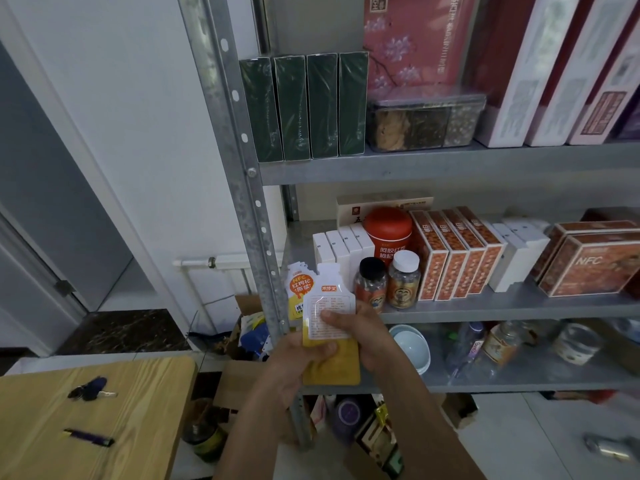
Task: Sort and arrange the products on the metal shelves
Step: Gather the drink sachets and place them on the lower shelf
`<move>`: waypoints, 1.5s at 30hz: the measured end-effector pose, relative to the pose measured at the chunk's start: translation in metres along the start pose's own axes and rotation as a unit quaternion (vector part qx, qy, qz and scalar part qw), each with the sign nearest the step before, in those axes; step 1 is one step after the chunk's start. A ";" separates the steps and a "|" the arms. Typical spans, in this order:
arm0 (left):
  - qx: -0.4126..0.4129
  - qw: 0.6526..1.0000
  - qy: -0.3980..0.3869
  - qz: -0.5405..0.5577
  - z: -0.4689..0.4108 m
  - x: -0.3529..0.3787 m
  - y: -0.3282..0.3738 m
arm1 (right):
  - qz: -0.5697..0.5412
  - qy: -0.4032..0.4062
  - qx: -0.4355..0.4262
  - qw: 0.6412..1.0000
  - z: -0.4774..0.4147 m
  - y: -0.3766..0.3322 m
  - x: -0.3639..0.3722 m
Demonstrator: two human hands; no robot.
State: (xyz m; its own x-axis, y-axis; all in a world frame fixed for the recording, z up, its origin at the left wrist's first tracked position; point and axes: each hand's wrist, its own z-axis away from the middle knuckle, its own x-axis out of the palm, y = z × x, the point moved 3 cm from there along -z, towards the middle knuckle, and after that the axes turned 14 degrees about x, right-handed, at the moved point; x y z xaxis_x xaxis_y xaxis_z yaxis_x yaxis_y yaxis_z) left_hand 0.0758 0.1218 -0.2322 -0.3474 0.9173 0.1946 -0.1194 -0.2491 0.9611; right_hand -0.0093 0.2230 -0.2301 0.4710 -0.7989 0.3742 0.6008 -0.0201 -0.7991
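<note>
Shelf upright stands just left of the fingers, jars just right, white boxes behind; bare shelf front runs farther right.

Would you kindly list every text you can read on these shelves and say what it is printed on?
"NFC": orange box, middle shelf.
"NFC 红枸杞原浆": front-facing pouch.
"阿胶红", "枸杞": red canister.
Too small or blurred: fine print on held pouch, pink box, jars.
</note>
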 end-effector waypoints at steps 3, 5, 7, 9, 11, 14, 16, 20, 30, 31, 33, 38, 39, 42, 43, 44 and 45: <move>-0.001 1.000 0.001 0.006 -0.002 0.003 0.002 | -0.013 0.013 -0.017 1.000 0.003 -0.003 0.001; 0.002 1.000 0.005 0.002 -0.003 0.005 0.004 | -0.011 0.024 -0.026 0.999 0.005 -0.005 0.001; 0.000 1.000 0.011 -0.018 -0.002 0.006 0.005 | -0.005 0.031 -0.030 0.999 0.007 -0.007 0.002; -0.005 0.999 0.019 -0.043 -0.002 0.004 0.006 | -0.004 0.022 -0.029 0.999 0.009 -0.009 0.002; -0.016 0.998 0.022 -0.056 -0.003 0.003 0.006 | -0.019 0.007 -0.018 1.000 0.010 -0.009 0.004; -0.057 0.997 0.027 -0.050 -0.005 0.010 0.003 | -0.031 0.015 -0.015 0.999 0.009 -0.008 0.004; -0.054 0.992 0.056 -0.104 -0.008 0.016 0.001 | -0.053 0.031 -0.014 0.998 0.010 -0.007 0.005; 0.097 0.940 0.097 -0.312 -0.012 0.024 0.002 | -0.102 0.113 -0.005 0.988 0.010 -0.010 0.006; 0.124 0.968 -0.149 -0.161 0.002 0.043 0.009 | -0.156 -0.058 -0.031 0.986 0.018 -0.031 0.012; 0.116 0.977 -0.132 -0.121 0.004 0.042 0.008 | -0.142 -0.070 -0.028 0.987 0.018 -0.030 0.014; 0.110 0.991 -0.057 -0.057 0.005 0.042 0.007 | -0.112 -0.078 -0.015 0.991 0.015 -0.029 0.015; 0.040 0.994 0.085 -0.051 -0.003 0.028 -0.005 | 0.147 0.135 -0.037 0.979 0.005 -0.025 -0.008; 0.028 0.993 0.091 -0.076 -0.005 0.025 -0.006 | 0.153 0.128 -0.025 0.980 0.004 -0.024 -0.011; 0.006 0.991 0.079 -0.105 -0.007 0.022 -0.010 | 0.130 0.111 0.011 0.985 0.001 -0.016 -0.018; 0.003 0.991 0.074 -0.109 -0.008 0.022 -0.012 | 0.118 0.119 0.015 0.986 -0.002 -0.014 -0.020; -0.001 0.990 0.073 -0.118 -0.010 0.023 -0.014 | 0.108 0.127 0.019 0.986 -0.006 -0.012 -0.022; -0.003 0.989 0.074 -0.130 -0.009 0.023 -0.015 | 0.103 0.132 0.021 0.986 -0.009 -0.010 -0.022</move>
State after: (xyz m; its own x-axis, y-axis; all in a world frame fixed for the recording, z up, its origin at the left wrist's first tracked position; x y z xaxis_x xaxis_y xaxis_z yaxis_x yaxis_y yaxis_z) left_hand 0.0610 0.1440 -0.2436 -0.4358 0.8955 -0.0899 -0.2280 -0.0133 0.9736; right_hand -0.0313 0.2352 -0.2343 0.4043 -0.9123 0.0655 0.5391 0.1798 -0.8228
